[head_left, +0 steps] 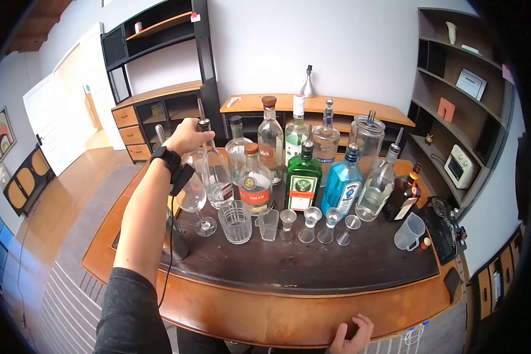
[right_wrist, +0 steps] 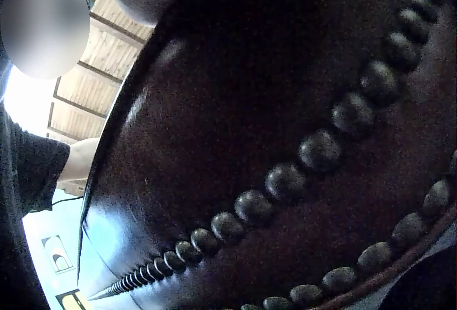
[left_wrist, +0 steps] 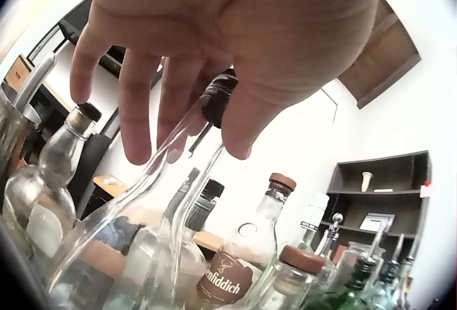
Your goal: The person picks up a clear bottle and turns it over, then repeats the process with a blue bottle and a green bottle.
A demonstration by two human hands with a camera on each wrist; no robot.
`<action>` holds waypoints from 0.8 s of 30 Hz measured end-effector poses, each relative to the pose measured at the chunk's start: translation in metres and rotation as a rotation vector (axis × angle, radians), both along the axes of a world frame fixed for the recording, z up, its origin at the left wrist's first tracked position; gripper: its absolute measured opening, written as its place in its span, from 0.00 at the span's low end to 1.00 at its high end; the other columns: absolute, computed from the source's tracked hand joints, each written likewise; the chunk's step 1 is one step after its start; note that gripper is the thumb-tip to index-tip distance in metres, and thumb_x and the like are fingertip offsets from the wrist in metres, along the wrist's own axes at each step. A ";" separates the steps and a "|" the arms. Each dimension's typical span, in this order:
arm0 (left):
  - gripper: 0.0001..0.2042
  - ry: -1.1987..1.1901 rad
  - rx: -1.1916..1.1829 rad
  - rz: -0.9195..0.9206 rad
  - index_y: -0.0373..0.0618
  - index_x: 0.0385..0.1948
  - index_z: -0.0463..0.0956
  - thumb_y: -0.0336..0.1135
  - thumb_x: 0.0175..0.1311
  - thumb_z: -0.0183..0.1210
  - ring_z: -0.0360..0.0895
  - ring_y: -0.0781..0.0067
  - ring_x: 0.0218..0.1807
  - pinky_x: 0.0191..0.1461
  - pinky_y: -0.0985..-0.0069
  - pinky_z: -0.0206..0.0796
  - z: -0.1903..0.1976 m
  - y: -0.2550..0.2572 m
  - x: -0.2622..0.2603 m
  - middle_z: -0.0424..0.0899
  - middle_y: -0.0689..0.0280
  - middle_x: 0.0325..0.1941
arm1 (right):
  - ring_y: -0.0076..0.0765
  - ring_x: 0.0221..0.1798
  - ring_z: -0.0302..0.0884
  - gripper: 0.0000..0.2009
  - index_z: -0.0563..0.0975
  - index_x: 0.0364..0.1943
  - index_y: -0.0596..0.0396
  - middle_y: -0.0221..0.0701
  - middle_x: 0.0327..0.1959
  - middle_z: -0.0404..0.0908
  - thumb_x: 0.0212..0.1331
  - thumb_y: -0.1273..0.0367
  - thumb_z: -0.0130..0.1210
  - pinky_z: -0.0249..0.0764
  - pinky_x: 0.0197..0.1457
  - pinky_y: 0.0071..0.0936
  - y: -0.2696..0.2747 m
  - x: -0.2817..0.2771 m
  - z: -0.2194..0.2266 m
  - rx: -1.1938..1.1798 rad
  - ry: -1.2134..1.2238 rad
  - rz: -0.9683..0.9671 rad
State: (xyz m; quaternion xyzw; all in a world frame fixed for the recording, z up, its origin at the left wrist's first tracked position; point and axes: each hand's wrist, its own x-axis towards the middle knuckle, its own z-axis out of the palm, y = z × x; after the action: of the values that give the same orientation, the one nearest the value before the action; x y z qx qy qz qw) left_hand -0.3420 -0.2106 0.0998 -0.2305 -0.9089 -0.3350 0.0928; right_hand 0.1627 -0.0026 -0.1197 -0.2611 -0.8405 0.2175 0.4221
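My left hand [head_left: 189,137] reaches to the back left of the bottles and holds a clear glass bottle [head_left: 218,180] at its neck. In the left wrist view, thumb and index finger of the hand [left_wrist: 214,46] lie on either side of the black collar [left_wrist: 216,99], the other fingers hanging fairly straight. This bottle stands among others, with a metal pour spout [head_left: 200,109] on top. Beside its base are a stemmed balloon glass [head_left: 192,197] and a ribbed tumbler [head_left: 236,223]. My right hand [head_left: 354,336] rests loosely at the table's front edge, holding nothing.
A green Jägermeister bottle [head_left: 304,183], a blue bottle [head_left: 342,186] and several clear bottles crowd the dark tabletop. Small measuring cups [head_left: 287,221] line up before them. A plastic jug [head_left: 408,233] stands right. Low in front-left is a metal shaker [head_left: 177,242].
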 end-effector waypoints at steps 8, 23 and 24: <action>0.20 -0.009 0.002 -0.002 0.28 0.42 0.73 0.38 0.57 0.64 0.77 0.70 0.38 0.42 0.72 0.70 0.002 0.004 0.006 0.80 0.58 0.36 | 0.55 0.47 0.74 0.13 0.76 0.41 0.61 0.47 0.44 0.77 0.55 0.68 0.60 0.72 0.52 0.40 0.001 -0.001 -0.001 0.022 0.001 0.014; 0.24 -0.101 -0.042 -0.144 0.26 0.53 0.65 0.36 0.62 0.60 0.76 0.69 0.44 0.49 0.72 0.68 0.013 0.000 0.019 0.79 0.55 0.42 | 0.56 0.46 0.74 0.12 0.76 0.40 0.62 0.48 0.44 0.76 0.55 0.68 0.60 0.72 0.51 0.41 0.000 -0.003 0.000 0.031 -0.018 0.003; 0.25 -0.098 -0.045 -0.119 0.27 0.54 0.64 0.36 0.63 0.60 0.76 0.68 0.45 0.50 0.72 0.67 0.012 0.000 0.021 0.79 0.55 0.43 | 0.56 0.46 0.74 0.12 0.76 0.40 0.62 0.48 0.44 0.76 0.55 0.68 0.60 0.72 0.51 0.41 0.000 -0.002 -0.001 0.034 -0.020 0.001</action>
State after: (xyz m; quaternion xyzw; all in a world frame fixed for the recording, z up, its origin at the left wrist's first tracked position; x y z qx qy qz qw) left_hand -0.3210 -0.2103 0.1122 -0.2698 -0.9043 -0.3302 0.0230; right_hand 0.1610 -0.0029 -0.1205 -0.2557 -0.8484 0.2009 0.4177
